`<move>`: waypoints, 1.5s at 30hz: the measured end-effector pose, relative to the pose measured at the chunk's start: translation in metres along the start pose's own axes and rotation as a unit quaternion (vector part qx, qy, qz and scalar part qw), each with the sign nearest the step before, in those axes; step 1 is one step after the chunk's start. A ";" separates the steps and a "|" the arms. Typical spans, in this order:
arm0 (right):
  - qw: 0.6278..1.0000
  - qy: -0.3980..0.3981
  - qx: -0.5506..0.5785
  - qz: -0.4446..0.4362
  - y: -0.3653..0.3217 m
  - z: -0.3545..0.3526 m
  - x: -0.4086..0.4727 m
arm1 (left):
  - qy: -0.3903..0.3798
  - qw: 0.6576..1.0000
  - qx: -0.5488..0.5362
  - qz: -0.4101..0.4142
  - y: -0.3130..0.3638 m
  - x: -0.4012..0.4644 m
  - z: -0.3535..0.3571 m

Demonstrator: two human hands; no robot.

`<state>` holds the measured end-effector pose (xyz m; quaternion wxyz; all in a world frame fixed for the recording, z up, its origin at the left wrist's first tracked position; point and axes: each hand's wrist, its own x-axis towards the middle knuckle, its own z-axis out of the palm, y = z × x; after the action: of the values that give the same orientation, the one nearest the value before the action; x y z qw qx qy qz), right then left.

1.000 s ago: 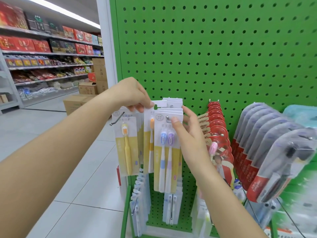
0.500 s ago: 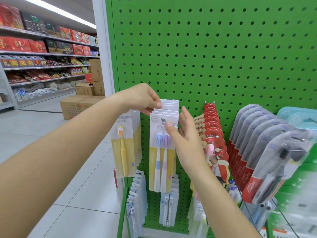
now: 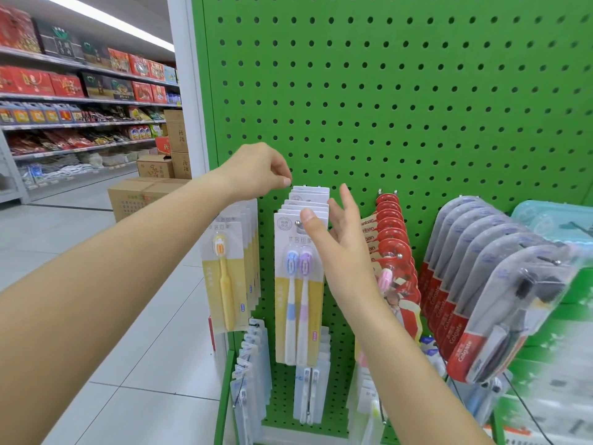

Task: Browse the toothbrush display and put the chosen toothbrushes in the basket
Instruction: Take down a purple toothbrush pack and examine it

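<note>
Hanging twin-toothbrush packs (image 3: pixel 300 284) on pegboard (image 3: pixel 401 101)

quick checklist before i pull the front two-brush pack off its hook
1. Right hand on the front two-brush pack: thumb lies against its top by the hook hole, fingers straight behind. Not ok, no pinch yet.
2. Left hand out of the way: it hovers above the back of the row with fingers curled, holding nothing. Ok.
3. Pack hangs at the very front of its hook, nothing before it. Ok.
4. Neighbours: yellow single-brush packs to the left and red packs to the right hang apart from it. Ok.
5. Basket ready to receive: not in view. Cannot tell.
</note>
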<state>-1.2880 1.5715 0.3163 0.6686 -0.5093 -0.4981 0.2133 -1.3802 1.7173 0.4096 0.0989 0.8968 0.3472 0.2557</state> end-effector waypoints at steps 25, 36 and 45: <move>0.999 0.002 -0.033 -0.011 0.002 0.002 -0.007 | -0.024 1.000 0.007 -0.014 0.004 0.004 0.004; 0.997 0.032 -0.061 -0.023 -0.007 0.004 -0.019 | 0.028 0.996 0.039 -0.074 0.006 -0.038 -0.023; 0.960 0.139 -0.072 -0.231 -0.021 -0.008 -0.067 | 0.251 0.967 0.031 -0.039 0.046 -0.112 -0.063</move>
<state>-1.3134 1.5072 0.3049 0.7241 -0.4521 -0.5179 -0.0561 -1.4577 1.6080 0.4357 -0.0097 0.7927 0.4032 0.4571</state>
